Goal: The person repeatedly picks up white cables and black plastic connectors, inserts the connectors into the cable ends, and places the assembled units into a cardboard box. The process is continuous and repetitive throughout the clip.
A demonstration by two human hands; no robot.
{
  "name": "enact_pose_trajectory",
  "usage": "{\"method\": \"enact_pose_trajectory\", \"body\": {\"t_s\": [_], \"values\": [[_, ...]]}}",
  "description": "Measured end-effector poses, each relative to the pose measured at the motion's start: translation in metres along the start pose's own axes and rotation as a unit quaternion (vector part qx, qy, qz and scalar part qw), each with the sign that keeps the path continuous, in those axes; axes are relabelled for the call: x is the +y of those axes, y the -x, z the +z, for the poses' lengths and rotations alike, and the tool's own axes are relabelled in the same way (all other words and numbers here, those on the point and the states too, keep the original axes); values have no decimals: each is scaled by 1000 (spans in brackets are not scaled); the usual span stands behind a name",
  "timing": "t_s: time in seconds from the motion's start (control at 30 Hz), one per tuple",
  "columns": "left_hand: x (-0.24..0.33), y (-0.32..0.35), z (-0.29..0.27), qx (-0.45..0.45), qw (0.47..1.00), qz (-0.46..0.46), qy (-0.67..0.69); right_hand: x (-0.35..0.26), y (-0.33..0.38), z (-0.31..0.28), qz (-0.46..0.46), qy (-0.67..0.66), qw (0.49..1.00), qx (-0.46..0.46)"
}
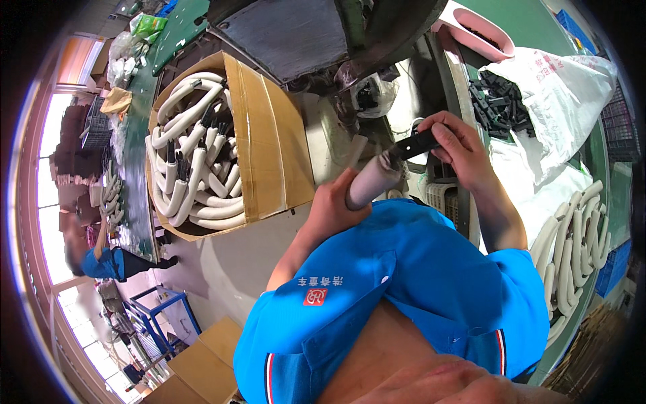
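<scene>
My left hand (334,202) is wrapped around a cream foam tube (374,181), held tilted up to the right in front of my blue shirt. My right hand (457,149) grips a black plastic end piece (416,143) that meets the tube's upper end. Both hands are close together above the workbench edge.
A cardboard box (269,141) holds several curved cream tubes with black ends at the left. A white sack (558,94) of black plastic parts lies at the upper right, with a pink tray (481,34) beyond it. Loose cream tubes (572,249) are piled at the right. Another person (108,259) in blue stands far left.
</scene>
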State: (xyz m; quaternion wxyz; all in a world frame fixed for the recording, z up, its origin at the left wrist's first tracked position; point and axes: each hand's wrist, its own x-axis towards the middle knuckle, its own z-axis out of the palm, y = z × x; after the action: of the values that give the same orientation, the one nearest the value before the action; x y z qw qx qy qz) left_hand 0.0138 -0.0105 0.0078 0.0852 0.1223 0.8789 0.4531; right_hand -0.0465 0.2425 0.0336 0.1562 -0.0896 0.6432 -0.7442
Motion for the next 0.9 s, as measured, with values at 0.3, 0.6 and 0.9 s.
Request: {"method": "enact_pose_trajectory", "body": {"t_s": [0.3,0.6,0.9], "values": [[-6,6,-13,-13,999,3,-49,-5,-9,5,10,23,1000,-11],[-17,9,-20,-88,992,13,-92,2,-14,17,-51,167,973,-150],[-53,-26,-54,-113,976,-1,-187,45,-52,32,-30,107,988,-108]]}}
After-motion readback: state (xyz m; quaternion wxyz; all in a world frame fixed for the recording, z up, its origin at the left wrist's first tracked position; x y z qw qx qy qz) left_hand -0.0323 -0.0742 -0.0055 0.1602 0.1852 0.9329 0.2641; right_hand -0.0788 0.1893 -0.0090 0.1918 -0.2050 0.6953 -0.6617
